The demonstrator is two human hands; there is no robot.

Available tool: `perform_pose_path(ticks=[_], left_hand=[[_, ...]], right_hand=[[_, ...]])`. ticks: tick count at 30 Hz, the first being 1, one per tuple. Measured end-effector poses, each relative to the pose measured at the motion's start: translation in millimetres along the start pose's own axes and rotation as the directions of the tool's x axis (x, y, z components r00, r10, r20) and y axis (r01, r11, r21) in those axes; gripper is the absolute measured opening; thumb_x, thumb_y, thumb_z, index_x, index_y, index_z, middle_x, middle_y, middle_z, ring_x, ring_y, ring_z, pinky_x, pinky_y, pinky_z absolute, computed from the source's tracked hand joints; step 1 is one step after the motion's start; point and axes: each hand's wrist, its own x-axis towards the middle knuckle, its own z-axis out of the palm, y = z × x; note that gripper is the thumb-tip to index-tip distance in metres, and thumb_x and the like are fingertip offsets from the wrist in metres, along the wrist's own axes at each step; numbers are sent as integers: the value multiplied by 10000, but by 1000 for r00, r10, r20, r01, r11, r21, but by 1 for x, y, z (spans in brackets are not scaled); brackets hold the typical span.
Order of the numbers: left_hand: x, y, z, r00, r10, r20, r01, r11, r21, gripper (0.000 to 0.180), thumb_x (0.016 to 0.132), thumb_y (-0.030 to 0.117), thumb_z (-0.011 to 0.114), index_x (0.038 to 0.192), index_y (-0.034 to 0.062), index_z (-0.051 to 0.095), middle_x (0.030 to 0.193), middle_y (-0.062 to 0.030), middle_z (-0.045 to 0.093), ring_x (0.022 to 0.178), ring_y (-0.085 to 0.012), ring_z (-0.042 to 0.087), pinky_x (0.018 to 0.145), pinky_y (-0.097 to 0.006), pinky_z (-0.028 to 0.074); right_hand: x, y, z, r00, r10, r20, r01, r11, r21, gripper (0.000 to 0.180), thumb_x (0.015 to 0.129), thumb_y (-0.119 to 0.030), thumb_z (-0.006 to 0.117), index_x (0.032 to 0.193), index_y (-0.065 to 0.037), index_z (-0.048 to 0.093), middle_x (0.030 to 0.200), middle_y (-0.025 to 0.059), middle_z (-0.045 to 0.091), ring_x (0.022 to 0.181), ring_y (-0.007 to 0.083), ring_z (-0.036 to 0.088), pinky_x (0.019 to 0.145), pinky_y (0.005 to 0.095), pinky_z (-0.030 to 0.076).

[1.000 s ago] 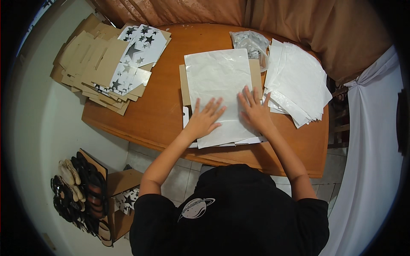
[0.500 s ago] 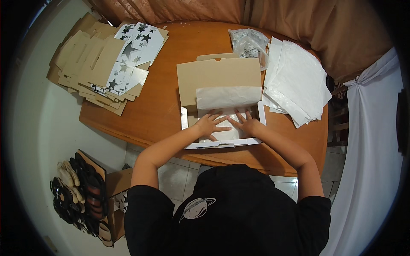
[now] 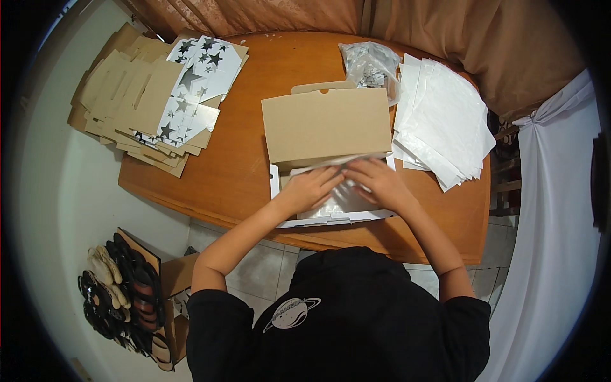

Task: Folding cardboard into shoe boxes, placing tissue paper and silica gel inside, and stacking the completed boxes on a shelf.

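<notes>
A shallow cardboard box (image 3: 273,181) with white outer walls stands at the table's front edge. Its brown lid (image 3: 326,124) is raised at the far side. Inside lies white paper (image 3: 337,205), whose far part is bent toward me and blurred by motion. My left hand (image 3: 310,190) and my right hand (image 3: 382,183) meet over the box, below the lid. Their fingers are bent and close together on the paper's far edge. Part of the paper is hidden under the fingers, and whatever lies beneath it does not show.
Flat brown cardboard pieces (image 3: 121,95), some star-printed, are stacked at the left. A clear plastic bag (image 3: 372,70) with small grey pieces sits behind the box. White paper sheets (image 3: 442,121) lie at the right. Sandals (image 3: 121,293) stand on a rack at the lower left.
Both hands have gone from lying spread on the paper inside the box to its far flap. That flap, upright before, now tips toward me. The lid leans slightly differently.
</notes>
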Motion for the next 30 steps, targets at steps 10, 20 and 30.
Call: perform_pose_path(ticks=[10, 20, 30], left_hand=[[-9, -43, -1, 838, -51, -544, 244, 925, 290, 658, 777, 363, 600, 1360, 283, 305, 1453, -38, 198, 1315, -279, 216, 1014, -557, 213], [-21, -47, 3, 765, -136, -630, 386, 879, 280, 541, 850, 417, 485, 1349, 283, 327, 1440, -11, 238, 1296, -274, 269, 983, -643, 149], [-22, -52, 11, 737, -232, -635, 485, 836, 257, 491, 896, 336, 430, 1361, 232, 312, 1440, -1, 240, 1298, -261, 275, 995, -638, 120]], right_hand=[[20, 20, -10, 955, 268, -128, -297, 854, -428, 670, 765, -229, 639, 1352, -197, 317, 1423, 71, 259, 1293, 315, 262, 987, 632, 180], [14, 49, 1, 789, 414, -455, -257, 894, 367, 310, 769, -176, 639, 1056, -74, 578, 1231, 186, 459, 1185, 361, 398, 1024, 464, 247], [33, 77, 13, 778, 424, -464, -312, 901, 301, 163, 790, -198, 614, 875, -60, 592, 1169, 195, 481, 1215, 337, 361, 1066, 515, 94]])
